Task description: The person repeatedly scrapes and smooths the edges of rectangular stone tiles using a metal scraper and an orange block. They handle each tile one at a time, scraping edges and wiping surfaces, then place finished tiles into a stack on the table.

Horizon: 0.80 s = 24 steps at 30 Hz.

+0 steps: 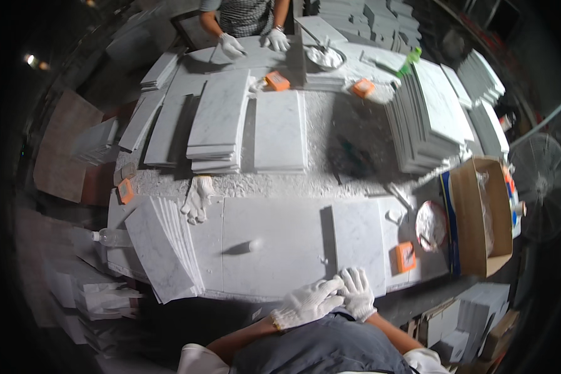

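Observation:
My left hand (310,303) and my right hand (358,295), both in white knit gloves, rest together at the front edge of the table. The left fingers lie stretched toward the right hand and touch it. My right fingers are extended at the near edge of a pale grey-veined stone tile (359,240). Neither hand appears to hold anything. Left of that tile, a small white lump (254,245) casts a shadow on the white work surface (274,218). An orange block (406,257) sits to the right of the tile.
A fanned tile stack (162,249) and loose gloves (198,199) lie left. More stacks (218,118) stand across the dusty table, with a tall one (427,112) at far right. A cardboard box (480,215) and white-filled dish (431,225) are right. Opposite, a co-worker's gloved hands (232,46) rest.

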Motion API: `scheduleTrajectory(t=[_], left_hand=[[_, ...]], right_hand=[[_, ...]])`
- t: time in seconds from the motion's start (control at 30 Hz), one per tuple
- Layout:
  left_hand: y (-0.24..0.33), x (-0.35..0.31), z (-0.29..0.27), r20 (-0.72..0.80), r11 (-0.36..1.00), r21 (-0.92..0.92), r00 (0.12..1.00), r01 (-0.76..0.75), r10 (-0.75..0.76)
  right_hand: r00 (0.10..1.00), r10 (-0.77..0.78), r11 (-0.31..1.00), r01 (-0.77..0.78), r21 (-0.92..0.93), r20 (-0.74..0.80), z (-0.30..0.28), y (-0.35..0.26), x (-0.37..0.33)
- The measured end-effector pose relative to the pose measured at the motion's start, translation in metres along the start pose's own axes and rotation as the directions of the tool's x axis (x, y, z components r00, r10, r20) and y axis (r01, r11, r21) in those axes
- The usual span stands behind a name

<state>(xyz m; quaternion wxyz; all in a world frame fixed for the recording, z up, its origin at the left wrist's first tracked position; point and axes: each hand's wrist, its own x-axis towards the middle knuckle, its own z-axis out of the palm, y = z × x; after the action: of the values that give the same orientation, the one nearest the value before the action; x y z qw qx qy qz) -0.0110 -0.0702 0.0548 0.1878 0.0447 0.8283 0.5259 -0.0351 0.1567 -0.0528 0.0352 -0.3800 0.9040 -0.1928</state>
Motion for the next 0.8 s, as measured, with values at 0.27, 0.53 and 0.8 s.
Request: scheduleTrajectory(t=[0.27,0.53,0.8], left_hand=[[0.025,-0.017,0.036,0.046,0.991,0.101,0.995,-0.089,0.085],[0.043,-0.016,0.061,0.147,0.999,0.046,0.989,0.021,-0.028],[-0.024,0.032,0.099,0.037,0.784,0.528,0.932,-0.325,0.361]], right_hand=[[0.964,0.266,0.964,-0.266,-0.006,-0.008,-0.025,0.09,0.12],[0.996,-0.071,0.997,0.07,0.008,0.056,-0.01,0.027,0.071],[0.944,0.329,0.934,-0.322,0.155,-0.023,-0.034,0.038,-0.088]])
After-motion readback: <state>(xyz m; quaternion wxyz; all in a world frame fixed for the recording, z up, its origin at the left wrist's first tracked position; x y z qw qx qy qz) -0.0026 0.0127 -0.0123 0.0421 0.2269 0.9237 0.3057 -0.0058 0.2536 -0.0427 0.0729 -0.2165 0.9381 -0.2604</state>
